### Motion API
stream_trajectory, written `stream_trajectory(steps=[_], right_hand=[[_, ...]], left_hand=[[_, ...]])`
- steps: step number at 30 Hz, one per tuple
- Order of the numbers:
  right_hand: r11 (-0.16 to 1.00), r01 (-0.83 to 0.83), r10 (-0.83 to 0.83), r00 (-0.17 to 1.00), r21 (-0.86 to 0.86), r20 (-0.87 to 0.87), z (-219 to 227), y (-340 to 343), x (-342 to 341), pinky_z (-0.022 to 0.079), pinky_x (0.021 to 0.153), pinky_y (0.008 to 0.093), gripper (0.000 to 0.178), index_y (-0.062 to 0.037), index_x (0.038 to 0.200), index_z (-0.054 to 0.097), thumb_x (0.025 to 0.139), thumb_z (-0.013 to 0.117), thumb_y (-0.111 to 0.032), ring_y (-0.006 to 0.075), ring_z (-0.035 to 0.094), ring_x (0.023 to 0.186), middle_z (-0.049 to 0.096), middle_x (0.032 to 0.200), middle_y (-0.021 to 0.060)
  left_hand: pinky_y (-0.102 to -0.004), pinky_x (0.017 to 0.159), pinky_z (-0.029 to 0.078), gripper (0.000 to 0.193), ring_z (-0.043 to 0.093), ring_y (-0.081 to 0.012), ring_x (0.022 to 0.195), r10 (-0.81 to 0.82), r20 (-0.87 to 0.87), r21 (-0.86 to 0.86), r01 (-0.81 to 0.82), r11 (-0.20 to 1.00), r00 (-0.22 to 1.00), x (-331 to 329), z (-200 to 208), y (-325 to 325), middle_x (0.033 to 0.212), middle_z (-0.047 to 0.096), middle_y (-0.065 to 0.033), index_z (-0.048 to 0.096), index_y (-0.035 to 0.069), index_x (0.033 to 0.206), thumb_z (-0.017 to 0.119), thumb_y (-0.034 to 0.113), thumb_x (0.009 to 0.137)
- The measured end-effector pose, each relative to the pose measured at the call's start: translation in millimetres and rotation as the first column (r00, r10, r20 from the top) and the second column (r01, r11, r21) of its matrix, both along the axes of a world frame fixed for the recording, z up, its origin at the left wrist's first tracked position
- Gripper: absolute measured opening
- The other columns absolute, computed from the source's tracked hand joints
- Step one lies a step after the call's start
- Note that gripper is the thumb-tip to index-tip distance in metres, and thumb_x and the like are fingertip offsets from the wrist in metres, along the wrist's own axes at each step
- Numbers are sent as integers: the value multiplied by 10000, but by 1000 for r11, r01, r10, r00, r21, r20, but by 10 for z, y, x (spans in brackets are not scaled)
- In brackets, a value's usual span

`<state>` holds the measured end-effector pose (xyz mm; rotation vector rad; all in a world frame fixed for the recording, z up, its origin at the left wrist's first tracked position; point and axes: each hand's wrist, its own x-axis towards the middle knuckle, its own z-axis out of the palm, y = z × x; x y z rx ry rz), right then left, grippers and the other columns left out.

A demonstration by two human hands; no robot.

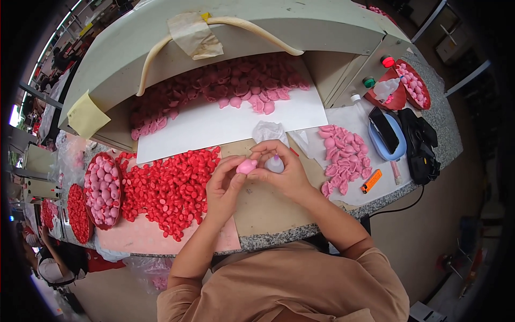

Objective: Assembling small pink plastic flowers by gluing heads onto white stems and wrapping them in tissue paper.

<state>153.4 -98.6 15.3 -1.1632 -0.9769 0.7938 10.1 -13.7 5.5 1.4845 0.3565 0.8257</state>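
My left hand [224, 182] is closed on a small rounded pink plastic piece [247, 166], pinched between thumb and fingers over the middle of the bench. My right hand [287, 174] is wrapped round a small whitish squeeze bottle [274, 164] with a purple tip, and its thumb reaches toward the pink piece. The two hands almost meet. To their left lies a wide heap of small red pieces [166, 188] on a pink sheet. On the right, several pink shell-like pieces [346, 155] lie on white paper.
Ahead stands a grey metal cabinet [279, 37] with pink parts [230, 80] piled on its white shelf. A red basket [103, 188] of pink balls is at left. To the right are an orange box cutter [371, 181], a phone [383, 131] on a blue container and a black bag [421, 145].
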Motion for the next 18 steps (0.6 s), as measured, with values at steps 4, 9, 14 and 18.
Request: stream_trajectory(steps=[4,9,14,18], right_hand=[[994,72,-60,989,87,-137,-7,-3,-33,446,793,240,398,-6,1062,519,732,739,-27,104,546,869,594,982,24],[998,64,-65,989,9,131,74,-56,31,440,849,285,401,-43,1083,560,736,746,-116,149,537,970,543,1026,35],[998,69,-69,970,8,231,86,-51,56,435,849,284,313,-54,1019,629,741,739,-145,163,532,967,530,1022,56],[997,76,-79,959,20,272,61,-37,53,441,808,277,318,-43,1022,635,725,744,-77,158,547,918,544,1011,64]], left_hand=[[-291,922,417,387,541,-170,1058,-77,34,-155,81,985,996,6,-86,-29,1132,554,-87,435,18,1258,564,81,899],[-298,936,417,385,537,-173,1086,-51,59,-325,68,943,997,49,-62,-33,1175,550,-106,426,15,1257,560,73,901],[-301,951,418,334,528,-173,1108,-94,90,-342,120,932,991,15,-124,17,1187,550,-111,462,7,1217,555,59,900],[-307,951,423,320,532,-175,1105,-103,99,-425,136,895,990,38,-86,31,1173,558,-112,475,4,1198,562,48,894]])
